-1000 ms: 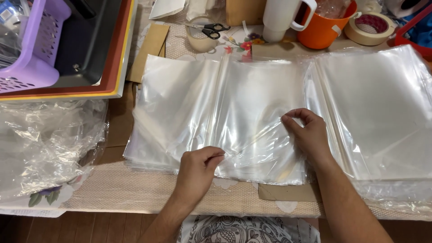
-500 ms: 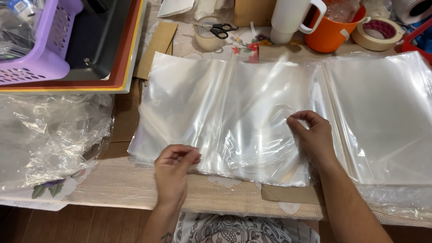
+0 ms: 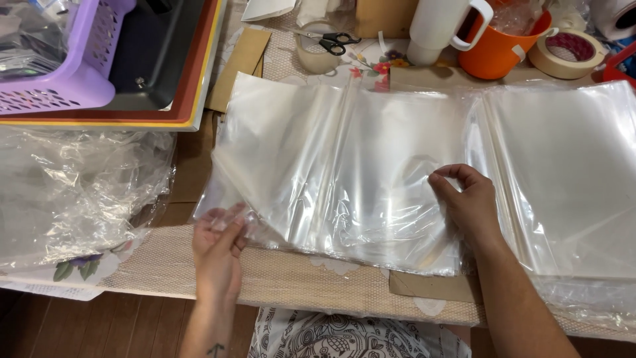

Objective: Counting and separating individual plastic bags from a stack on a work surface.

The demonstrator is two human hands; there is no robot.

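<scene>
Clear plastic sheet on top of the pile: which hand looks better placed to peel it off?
Probably the left hand: it pinches the raised corner of the top plastic sheet, while the right hand presses on the stack's middle.

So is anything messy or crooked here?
Yes. The left hand lifts the near left corner of the top clear plastic sheet, so it sits askew on the stack. A crumpled heap of plastic lies at the left. Nothing looks spilled.

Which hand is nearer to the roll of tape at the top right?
Right. The right hand lies below and left of the tape roll; the left hand is far across at the lower left.
</scene>
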